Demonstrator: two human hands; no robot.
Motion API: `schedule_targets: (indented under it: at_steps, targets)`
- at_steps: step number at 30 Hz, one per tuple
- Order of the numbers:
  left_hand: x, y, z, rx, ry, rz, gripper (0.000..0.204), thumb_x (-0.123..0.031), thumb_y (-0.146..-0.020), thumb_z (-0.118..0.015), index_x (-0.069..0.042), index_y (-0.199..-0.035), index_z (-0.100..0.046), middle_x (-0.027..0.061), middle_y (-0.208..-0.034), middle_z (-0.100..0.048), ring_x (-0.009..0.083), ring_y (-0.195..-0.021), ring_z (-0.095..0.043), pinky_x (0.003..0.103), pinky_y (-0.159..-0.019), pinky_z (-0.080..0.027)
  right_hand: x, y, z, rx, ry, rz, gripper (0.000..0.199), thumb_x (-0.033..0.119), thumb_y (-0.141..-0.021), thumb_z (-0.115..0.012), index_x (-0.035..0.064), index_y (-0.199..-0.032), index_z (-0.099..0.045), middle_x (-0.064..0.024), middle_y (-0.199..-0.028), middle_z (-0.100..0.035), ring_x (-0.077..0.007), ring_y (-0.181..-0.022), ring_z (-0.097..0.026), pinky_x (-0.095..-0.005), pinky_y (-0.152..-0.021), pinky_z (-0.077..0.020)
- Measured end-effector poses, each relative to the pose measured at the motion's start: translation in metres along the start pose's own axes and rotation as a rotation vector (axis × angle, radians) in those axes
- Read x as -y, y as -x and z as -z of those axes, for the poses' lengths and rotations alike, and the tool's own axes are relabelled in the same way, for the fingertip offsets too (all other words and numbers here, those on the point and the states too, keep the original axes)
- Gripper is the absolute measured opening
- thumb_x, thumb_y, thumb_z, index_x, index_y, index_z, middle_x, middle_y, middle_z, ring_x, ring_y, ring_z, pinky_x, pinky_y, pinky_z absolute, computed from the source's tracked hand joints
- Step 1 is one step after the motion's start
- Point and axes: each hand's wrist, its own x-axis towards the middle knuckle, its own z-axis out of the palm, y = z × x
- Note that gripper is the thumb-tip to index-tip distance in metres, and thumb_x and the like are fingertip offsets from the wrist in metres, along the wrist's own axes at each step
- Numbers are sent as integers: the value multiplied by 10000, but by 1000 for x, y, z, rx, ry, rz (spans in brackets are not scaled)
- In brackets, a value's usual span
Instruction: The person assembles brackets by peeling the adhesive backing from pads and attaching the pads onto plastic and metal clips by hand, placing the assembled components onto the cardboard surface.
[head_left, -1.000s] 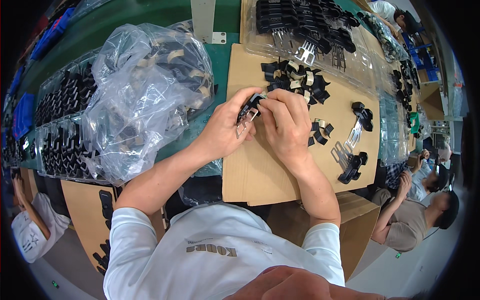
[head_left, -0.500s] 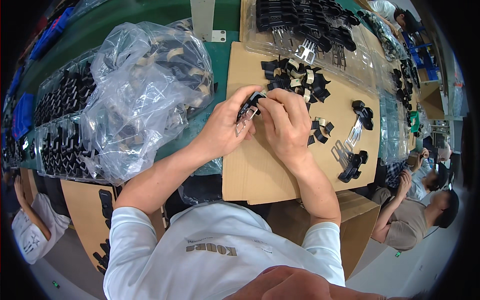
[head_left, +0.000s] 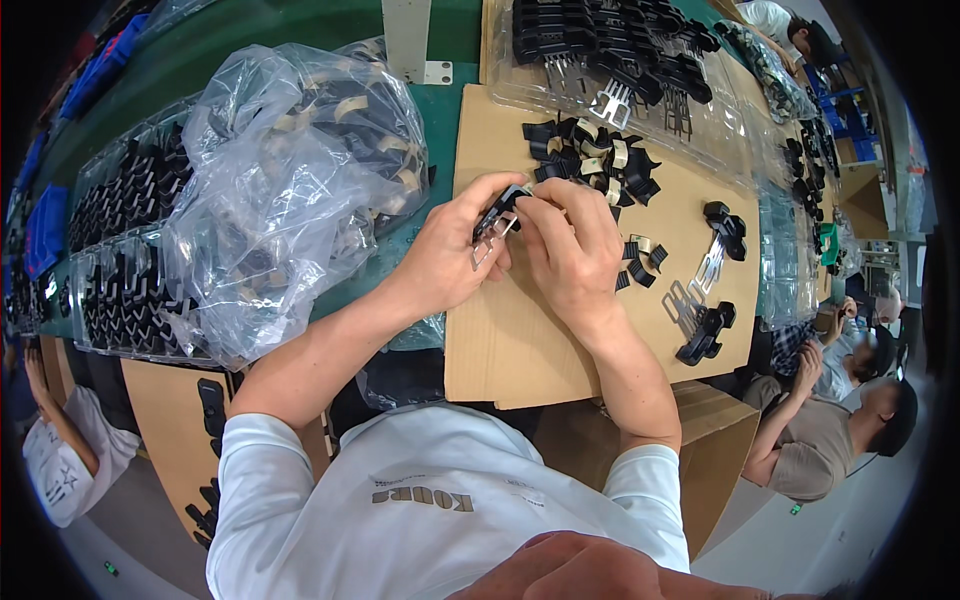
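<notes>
Above the cardboard sheet [head_left: 520, 345], my left hand [head_left: 448, 250] is closed around a black plastic part with a metal prong [head_left: 490, 238]; its shiny loop sticks out below the fingers. My right hand [head_left: 572, 240] pinches at the upper end of the same part, fingertips pressed together on it. Whatever small piece lies under those fingertips is hidden. Just beyond my hands is a pile of curved black pieces [head_left: 640, 180], some with tan strips. Two more black parts with metal prongs [head_left: 707, 335] lie on the cardboard to the right.
A clear plastic bag [head_left: 270, 190] of curved pieces lies on the left, beside trays of black parts [head_left: 130, 290]. At the far right a clear tray [head_left: 720, 120] holds rows of pronged parts. A metal post [head_left: 405, 40] stands at the back. Other people sit on both sides.
My hands stay almost in place. The held part has tilted slightly, and my right hand has shifted a little at it.
</notes>
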Motion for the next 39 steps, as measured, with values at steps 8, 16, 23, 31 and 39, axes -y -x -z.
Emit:
schedule_targets:
  at_steps: [8, 16, 23, 31, 39]
  targets:
    - [4, -2, 1, 6, -4, -7, 528, 99, -969, -431, -13, -1484, -448, 126, -1142, -631, 116, -738, -593, 246, -661, -525, -2, 1, 0, 1, 3, 3, 291, 2, -683, -763, 73, -957, -696, -43, -1084, -662, -203, -765, -566, -306, -646, -480]
    - [5, 0, -2, -45, -9, 13, 473, 42, -1010, -491, -55, -1472, -479, 71, -947, -658, 109, -669, -595, 250, -599, -523, 11, -10, 13, 72, -54, -48, 255, -51, -720, -761, 38, -957, -734, -86, -1061, -693, -262, -875, -642, -354, -754, -534]
    - [-3, -3, -7, -106, -40, -67, 423, 35, -1005, -512, -64, -1416, -515, 53, -850, -656, 114, -658, -623, 269, -581, -521, 11, -7, 14, 69, -55, -22, 199, -27, -789, -774, 24, -976, -730, -100, -1063, -679, -269, -813, -617, -356, -730, -522]
    - [5, -7, -7, -117, -77, -90, 370, -3, -1015, -537, -76, -1378, -534, 48, -815, -646, 114, -628, -587, 282, -545, -510, 12, -8, 11, 86, -16, -12, 203, -43, -792, -750, 31, -979, -720, -96, -1062, -676, -267, -816, -610, -358, -732, -516]
    - [-5, -4, -5, -102, 8, 61, 359, -25, -1017, -550, -82, -1371, -533, 51, -830, -650, 123, -624, -573, 293, -502, -495, 16, -7, 9, 103, 73, 5, 203, -39, -806, -734, 37, -994, -721, -92, -1065, -674, -264, -823, -610, -359, -734, -513]
